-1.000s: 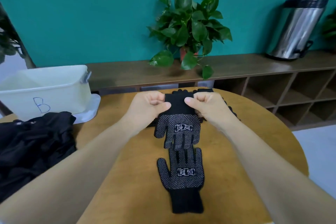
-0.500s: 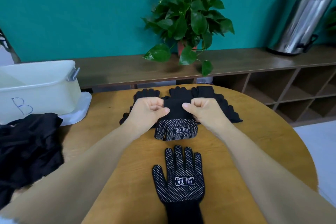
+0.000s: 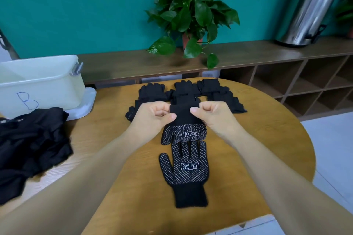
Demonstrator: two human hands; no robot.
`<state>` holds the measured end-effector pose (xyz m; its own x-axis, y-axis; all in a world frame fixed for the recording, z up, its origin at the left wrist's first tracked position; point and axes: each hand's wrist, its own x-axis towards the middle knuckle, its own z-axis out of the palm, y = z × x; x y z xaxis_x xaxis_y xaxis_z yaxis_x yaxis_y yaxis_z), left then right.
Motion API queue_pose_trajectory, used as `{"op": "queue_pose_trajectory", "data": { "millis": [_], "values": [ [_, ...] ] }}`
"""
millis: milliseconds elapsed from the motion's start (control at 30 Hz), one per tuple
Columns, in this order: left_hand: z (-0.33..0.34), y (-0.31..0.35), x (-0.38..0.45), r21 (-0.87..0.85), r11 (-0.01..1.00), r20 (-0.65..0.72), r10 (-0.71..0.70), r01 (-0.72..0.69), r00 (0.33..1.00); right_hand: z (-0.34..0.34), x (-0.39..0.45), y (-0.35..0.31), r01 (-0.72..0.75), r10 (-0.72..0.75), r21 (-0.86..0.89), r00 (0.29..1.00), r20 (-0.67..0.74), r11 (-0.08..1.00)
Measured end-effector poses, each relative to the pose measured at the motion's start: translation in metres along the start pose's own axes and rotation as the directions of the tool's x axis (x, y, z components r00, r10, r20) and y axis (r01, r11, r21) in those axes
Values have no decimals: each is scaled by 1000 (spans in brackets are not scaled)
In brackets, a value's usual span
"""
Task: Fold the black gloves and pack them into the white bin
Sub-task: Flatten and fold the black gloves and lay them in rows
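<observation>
Both hands work at the table's middle: the left hand point(image 3: 152, 118) and right hand point(image 3: 212, 116) pinch the cuff of a dotted black glove point(image 3: 184, 131), held above its mate point(image 3: 186, 170) lying flat near the front edge. Folded gloves point(image 3: 191, 91) sit toward the far edge; an unfolded pile point(image 3: 30, 147) waits at the left edge. The white bin point(image 3: 40, 82), far left, seems unpacked, though its inside is hidden.
</observation>
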<state>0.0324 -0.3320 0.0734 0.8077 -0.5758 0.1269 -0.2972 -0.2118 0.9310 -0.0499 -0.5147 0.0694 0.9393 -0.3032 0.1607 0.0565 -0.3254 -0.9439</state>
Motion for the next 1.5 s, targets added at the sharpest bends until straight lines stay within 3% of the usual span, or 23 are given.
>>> {"op": "queue_pose_trajectory", "data": {
  "millis": [267, 333, 400, 500, 633, 733, 933, 1033, 1133, 1200, 1300, 1367, 1500],
  "values": [
    [18, -25, -60, 19, 1000, 79, -1, 0, 997, 11, -66, 33, -131, 124, 64, 987, 100, 989],
    [24, -37, -78, 61, 998, 103, -8, 1, 995, 15, -87, 42, -139, 133, 34, 983, 128, 990],
    [29, -54, -94, 181, 979, 124, 74, -96, 990, 19, -107, 50, -125, 136, -96, 982, 129, 988],
    [32, -77, -108, 427, 829, 184, 312, -362, 932, 24, -122, 65, 51, -4, -431, 994, 110, 901],
    [32, -98, -109, 553, 674, 257, 420, -489, 870, 27, -131, 83, 258, -169, -656, 966, 198, 709],
    [34, -100, -108, 552, 666, 235, 454, -503, 859, 30, -133, 89, 329, -285, -701, 941, 184, 633],
    [34, -102, -108, 530, 635, 270, 502, -562, 822, 30, -134, 88, 403, -341, -735, 908, 245, 546],
    [34, -101, -107, 547, 587, 282, 542, -597, 792, 30, -135, 90, 388, -345, -737, 912, 222, 553],
    [35, -104, -107, 556, 606, 275, 511, -568, 814, 32, -133, 92, 348, -315, -706, 931, 185, 617],
    [35, -98, -103, 533, 678, 234, 457, -506, 858, 30, -128, 82, 185, -163, -603, 982, 92, 776],
    [32, -66, -86, 307, 920, 63, 237, -245, 969, 23, -101, 55, -47, 47, -301, 999, -6, 952],
    [26, -40, -63, 142, 985, 10, 93, -94, 996, 14, -70, 36, -66, 57, -184, 997, -54, 981],
    [10, -2, -11, 43, 998, -69, 51, -48, 996, -3, -7, -4, -28, 17, -155, 997, -75, 987]
  ]
}}
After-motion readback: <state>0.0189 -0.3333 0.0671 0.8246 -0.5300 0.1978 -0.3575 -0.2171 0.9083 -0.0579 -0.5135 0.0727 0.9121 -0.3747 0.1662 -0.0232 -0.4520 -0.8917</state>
